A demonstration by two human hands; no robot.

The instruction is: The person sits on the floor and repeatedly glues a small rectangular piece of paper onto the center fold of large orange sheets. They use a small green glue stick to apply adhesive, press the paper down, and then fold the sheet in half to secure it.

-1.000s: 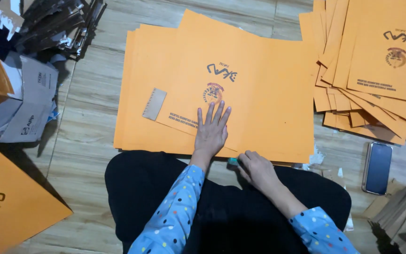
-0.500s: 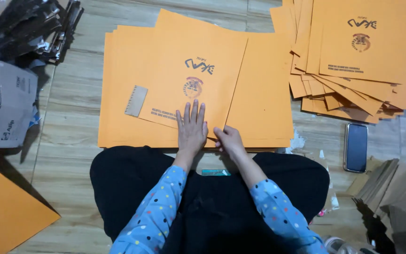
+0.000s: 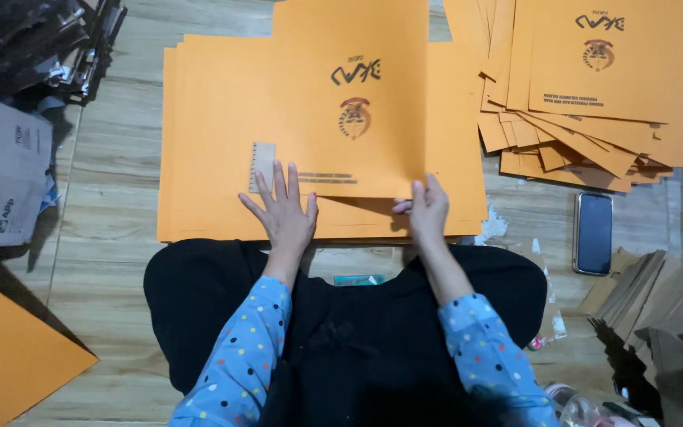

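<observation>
Your left hand [image 3: 284, 212] lies flat with fingers spread, pinning the orange sheet stack [image 3: 223, 142] on the floor just beyond your knees, while your right hand [image 3: 427, 209] pinches the top sheet's [image 3: 357, 87] near corner so it lifts free.

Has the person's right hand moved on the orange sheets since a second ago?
Yes. The right hand has gone from the near edge of the orange stack to its top sheet, lifting that corner.
</observation>
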